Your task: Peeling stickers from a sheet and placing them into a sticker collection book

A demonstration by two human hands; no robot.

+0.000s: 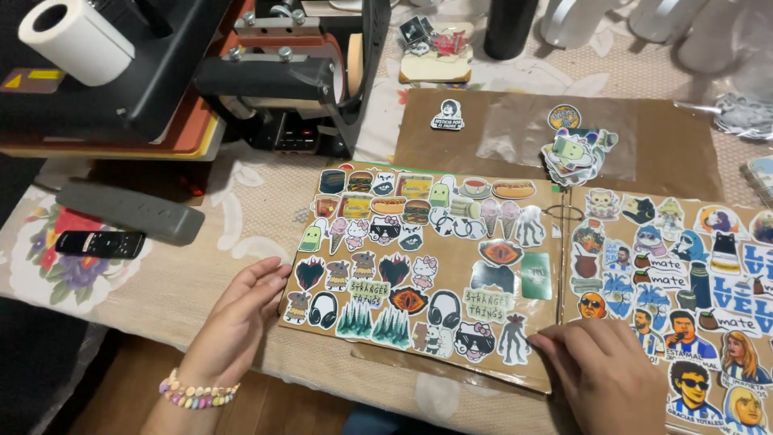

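Table [241,209] under a pale lace-patterned cloth with flower prints; it carries everything below.

Heat press machine [145,80], black and orange, far up and left of both hands, at the table's back edge. A white paper roll [74,31] sits on top of it.

Open sticker binder [427,250], brown kraft pages under clear film, rings at the spine. The left page [403,258] lies between the two hands, packed with small die-cut stickers: food items, cartoon faces, headphones, flaming eyes. The right page [668,282] runs off to the right of the right hand, filled with portrait, cup and animal stickers.

Brown sheet [676,153] beyond the binder, well above the right hand, with a loose pile of stickers [576,153] on it and one single round sticker [447,114] further left.

Grey flat bar-shaped object [129,211], up and left of the left hand, well apart from it. Black remote [101,243] just below it, left of that hand.

Left hand [237,318]: open and flat, fingers together, fingertips [274,278] resting at the left edge of the left page. Grips nothing. Bead bracelet [197,395] in pastel colours on the wrist.

Right hand [596,366]: palm down, fingers loosely curled, lying on the lower corner of the binder near the spine, fingertips [543,342] touching the film just beside a grey figure sticker [514,340]. Whether it pinches anything underneath, cannot tell; nothing is visibly held.
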